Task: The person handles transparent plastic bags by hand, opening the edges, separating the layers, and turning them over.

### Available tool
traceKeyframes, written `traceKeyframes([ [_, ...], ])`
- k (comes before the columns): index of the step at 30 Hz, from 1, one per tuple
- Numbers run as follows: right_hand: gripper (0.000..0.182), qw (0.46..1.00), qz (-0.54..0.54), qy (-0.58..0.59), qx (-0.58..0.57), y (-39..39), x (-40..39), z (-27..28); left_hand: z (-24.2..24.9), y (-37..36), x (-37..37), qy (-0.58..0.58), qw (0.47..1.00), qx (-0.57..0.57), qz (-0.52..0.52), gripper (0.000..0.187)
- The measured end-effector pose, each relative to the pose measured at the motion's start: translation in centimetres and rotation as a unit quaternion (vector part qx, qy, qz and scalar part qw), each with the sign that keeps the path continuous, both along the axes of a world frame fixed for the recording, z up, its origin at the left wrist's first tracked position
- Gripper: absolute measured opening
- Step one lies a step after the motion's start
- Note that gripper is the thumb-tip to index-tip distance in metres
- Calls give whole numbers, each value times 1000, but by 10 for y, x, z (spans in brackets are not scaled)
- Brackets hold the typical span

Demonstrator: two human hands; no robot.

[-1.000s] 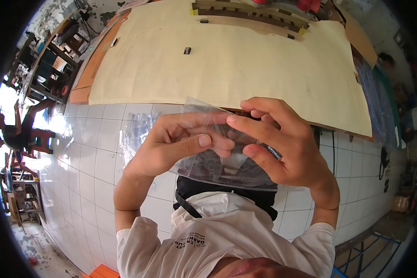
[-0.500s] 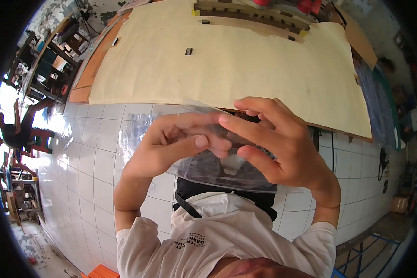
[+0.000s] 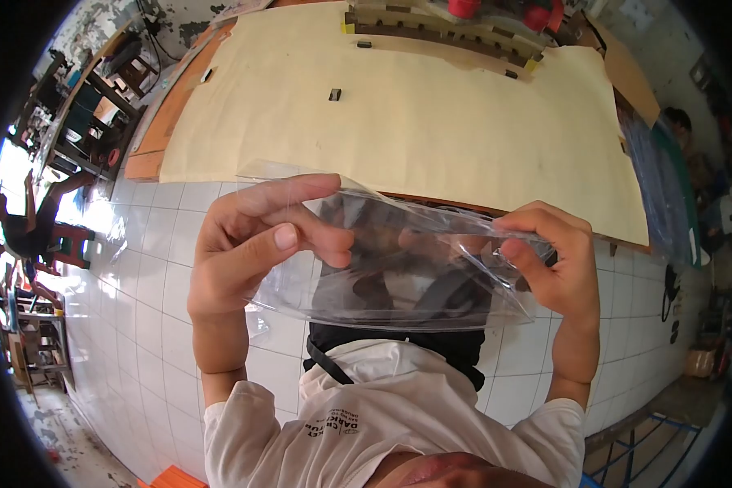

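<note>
Holding clear, thin plastic sheet (image 3: 415, 285), likely to spread it. Right hand (image 3: 568, 264) pinches one end; left hand (image 3: 237, 259), grip unclear.

My white shirt (image 3: 415, 407) has black letters (image 3: 346, 425) that spell DARK. The smaller words beside them on the shirt look too tiny for me to read.

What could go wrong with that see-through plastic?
The clear plastic might slip, since the right hand seems to pinch just its edge. If it did, it could drop onto the tiled floor, because it's held up in the air in front of the table. It might also crease more: folds show near the right hand.
</note>
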State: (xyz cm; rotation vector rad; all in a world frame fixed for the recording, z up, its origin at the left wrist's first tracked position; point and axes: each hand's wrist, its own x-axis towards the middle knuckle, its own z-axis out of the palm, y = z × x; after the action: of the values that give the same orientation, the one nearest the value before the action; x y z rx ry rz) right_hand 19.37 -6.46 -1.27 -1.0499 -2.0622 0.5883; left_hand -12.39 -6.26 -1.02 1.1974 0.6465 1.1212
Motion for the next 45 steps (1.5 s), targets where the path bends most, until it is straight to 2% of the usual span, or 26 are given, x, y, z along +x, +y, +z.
traceKeyframes([
  [5,23,1000,1,24,-16,-1,21,0,2,-1,-7,-8,1000,-1,8,53],
  [7,23,999,14,38,-9,0,26,0,-2,1,-14,-67,996,41,-44,47],
  [12,23,993,59,104,-8,2,32,-12,-1,0,-15,-103,993,43,-45,47],
  [14,22,979,8,167,-114,-1,31,-12,0,3,-13,-102,993,42,-45,47],
  [15,22,980,5,169,-109,-1,32,-12,1,6,-12,-99,995,10,-24,45],
  [17,21,949,-30,261,-176,6,34,-11,0,16,-9,-74,997,-21,-5,41],
  [21,19,946,-39,290,-141,44,41,-21,-11,57,-2,-15,1000,-10,-10,39],
  [23,17,917,-35,324,-229,63,50,-36,-24,81,3,19,1000,-10,-13,38],
  [26,15,893,-18,366,-260,77,60,-57,-51,108,8,66,997,-44,-13,34],
  [28,16,896,-34,370,-243,74,57,-61,-62,114,4,34,998,-35,-36,33],
  [30,18,932,-17,334,-143,68,55,-65,-70,116,3,9,998,-31,-62,33],
  [32,19,930,-14,341,-134,65,55,-66,-72,118,1,-3,997,-9,-73,32],
  [36,20,925,-14,352,-140,64,52,-66,-64,115,5,41,998,-21,-47,31],
  [40,21,921,-22,360,-150,60,51,-66,-68,120,5,17,997,-22,-65,31],
  [43,22,932,-16,344,-112,64,51,-67,-70,121,4,15,997,-34,-61,32],
  [45,22,921,-19,360,-146,63,51,-67,-69,122,3,13,997,-34,-67,33],
])
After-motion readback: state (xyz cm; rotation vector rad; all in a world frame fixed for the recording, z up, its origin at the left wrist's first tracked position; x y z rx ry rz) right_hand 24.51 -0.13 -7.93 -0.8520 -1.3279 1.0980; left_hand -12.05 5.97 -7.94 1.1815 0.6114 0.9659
